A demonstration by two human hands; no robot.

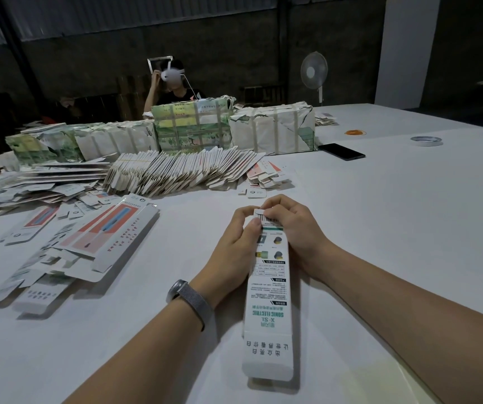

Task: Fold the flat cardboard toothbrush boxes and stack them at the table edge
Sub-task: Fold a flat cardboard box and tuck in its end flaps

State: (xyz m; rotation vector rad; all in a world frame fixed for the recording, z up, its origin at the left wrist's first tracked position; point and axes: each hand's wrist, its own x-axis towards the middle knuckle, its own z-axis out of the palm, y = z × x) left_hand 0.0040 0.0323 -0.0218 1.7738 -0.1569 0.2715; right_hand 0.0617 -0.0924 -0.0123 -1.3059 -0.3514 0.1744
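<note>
Nearest the camera, one long toothbrush box (269, 290) lay lengthwise on the white worktop (394, 228), its near flap still sticking out flat toward the person. At its far end both hands met: the left hand (234, 243) pinched the left side near the top, thumb on the printed face, and the right hand (289, 228) curled over the end flap, fingertips pressing it by the barcode. So each grip was closed on that same box, neither spread wide. The step in hand appeared to be closing the far end (the tuck itself was hidden under the fingers). The next move likely called for seating that flap, then turning to the near flap.

To the left lay a loose scatter of flat boxes (109, 237). Beyond, a fanned row of flat blanks (182, 170) ran across, backed by strapped bundles (272, 129). A phone (341, 151) and a tape roll (426, 140) lay farther right.
</note>
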